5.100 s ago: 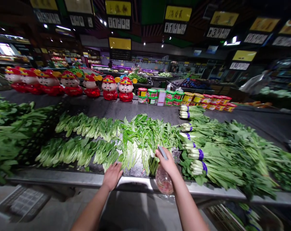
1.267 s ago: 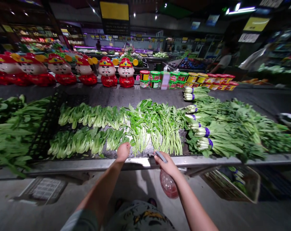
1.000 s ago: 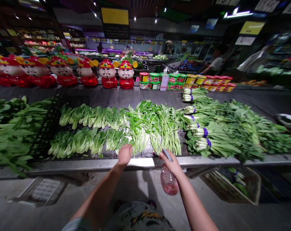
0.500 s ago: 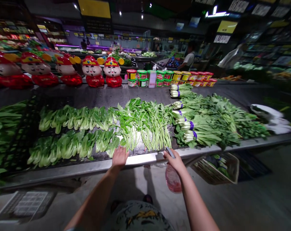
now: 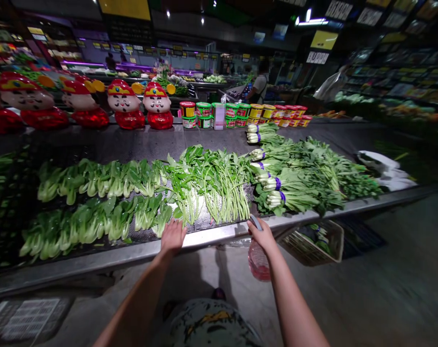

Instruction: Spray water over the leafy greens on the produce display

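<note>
My left hand (image 5: pixel 173 236) lies on the metal edge (image 5: pixel 204 237) of the vegetable stand, fingers stretched out and empty, close to the bok choy (image 5: pixel 106 221). A spray bottle (image 5: pixel 258 262) with a clear pinkish body and a grey top hangs below my right hand (image 5: pixel 261 234), which is wrapped round its neck just in front of the edge. Between and beyond my hands, loose leafy greens with long thin stems (image 5: pixel 219 188) spread over a perforated metal surface. To their right lie bundles of white-stemmed greens (image 5: pixel 277 198) tied with purple bands.
Red figurine jars (image 5: pixel 157 106) and stacked tubs (image 5: pixel 204 115) line the back of the stand. A crate with greens (image 5: pixel 336 241) stands on the floor at right, a grey crate (image 5: pixel 31 318) at lower left. A person (image 5: pixel 259 86) is in the background.
The view has shifted slightly, so the stand and its goods sit further left. My left hand still rests at the edge, and my right hand still holds the spray bottle.
</note>
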{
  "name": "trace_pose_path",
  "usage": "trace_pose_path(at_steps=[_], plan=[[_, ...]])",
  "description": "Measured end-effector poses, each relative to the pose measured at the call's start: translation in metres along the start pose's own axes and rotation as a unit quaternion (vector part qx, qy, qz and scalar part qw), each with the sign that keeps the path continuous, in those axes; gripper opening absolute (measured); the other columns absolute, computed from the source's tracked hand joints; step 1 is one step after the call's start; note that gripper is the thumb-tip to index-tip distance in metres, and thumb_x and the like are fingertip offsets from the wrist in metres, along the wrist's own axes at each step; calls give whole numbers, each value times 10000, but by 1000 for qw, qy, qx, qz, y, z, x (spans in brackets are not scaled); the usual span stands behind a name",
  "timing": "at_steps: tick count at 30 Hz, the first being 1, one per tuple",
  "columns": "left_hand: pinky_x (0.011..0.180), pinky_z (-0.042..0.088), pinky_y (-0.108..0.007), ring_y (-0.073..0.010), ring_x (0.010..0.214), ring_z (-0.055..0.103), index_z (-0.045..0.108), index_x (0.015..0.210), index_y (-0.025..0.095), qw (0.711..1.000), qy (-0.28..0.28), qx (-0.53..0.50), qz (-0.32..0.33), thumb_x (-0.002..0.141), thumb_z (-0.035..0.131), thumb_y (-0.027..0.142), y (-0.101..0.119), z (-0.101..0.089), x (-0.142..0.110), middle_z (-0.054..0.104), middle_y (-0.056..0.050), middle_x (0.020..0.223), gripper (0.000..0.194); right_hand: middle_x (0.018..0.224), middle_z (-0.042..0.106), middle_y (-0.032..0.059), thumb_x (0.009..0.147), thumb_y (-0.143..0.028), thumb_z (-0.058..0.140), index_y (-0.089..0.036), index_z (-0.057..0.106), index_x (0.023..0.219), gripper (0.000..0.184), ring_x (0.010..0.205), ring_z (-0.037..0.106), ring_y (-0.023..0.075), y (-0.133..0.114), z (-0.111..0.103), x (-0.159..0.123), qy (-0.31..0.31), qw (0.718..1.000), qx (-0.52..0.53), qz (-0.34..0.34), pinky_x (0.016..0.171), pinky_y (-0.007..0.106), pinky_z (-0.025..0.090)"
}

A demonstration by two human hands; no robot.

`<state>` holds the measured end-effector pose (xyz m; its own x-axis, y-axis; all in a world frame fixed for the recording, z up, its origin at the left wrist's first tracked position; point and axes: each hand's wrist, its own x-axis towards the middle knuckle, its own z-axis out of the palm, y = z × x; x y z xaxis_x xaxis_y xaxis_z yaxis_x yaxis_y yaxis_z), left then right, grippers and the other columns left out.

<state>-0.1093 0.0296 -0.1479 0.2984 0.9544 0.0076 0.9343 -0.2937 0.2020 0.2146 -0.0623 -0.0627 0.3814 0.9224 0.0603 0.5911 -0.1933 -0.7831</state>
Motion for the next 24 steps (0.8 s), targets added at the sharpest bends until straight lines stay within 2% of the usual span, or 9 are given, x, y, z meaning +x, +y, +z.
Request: trace_pose_path(at_steps=[7,16,20,24], plan=[[1107,212,-459,-287,1336,309,482,1279,96,1000,-18,20,-5,919,239,401,2,-5,0,477,-145,1367,530,648,625,53,756,-530,447,-206,526,675,342,659,586,217,5,-13,4,19,1000,17,13,637,328,439],[1084,256,-480,-300,1314,342,498,1266,95,1000,-8,28,4,918,236,402,1,-2,2,500,-145,1347,533,524,558,22,720,-543,450,-221,497,607,344,582,546,208,16,-11,1,30,998,5,63,604,324,421],[1084,260,-472,-293,1314,346,503,1261,100,999,-6,33,5,918,235,409,0,0,2,504,-138,1345,534,593,608,48,732,-537,457,-214,525,636,344,612,572,216,18,-13,5,43,998,17,53,612,325,435],[1087,255,-468,-287,1315,345,501,1264,98,999,-7,35,3,917,244,406,0,1,2,506,-137,1344,530,696,660,68,738,-535,493,-177,608,760,376,693,605,222,12,-16,9,52,997,49,16,670,333,462]])
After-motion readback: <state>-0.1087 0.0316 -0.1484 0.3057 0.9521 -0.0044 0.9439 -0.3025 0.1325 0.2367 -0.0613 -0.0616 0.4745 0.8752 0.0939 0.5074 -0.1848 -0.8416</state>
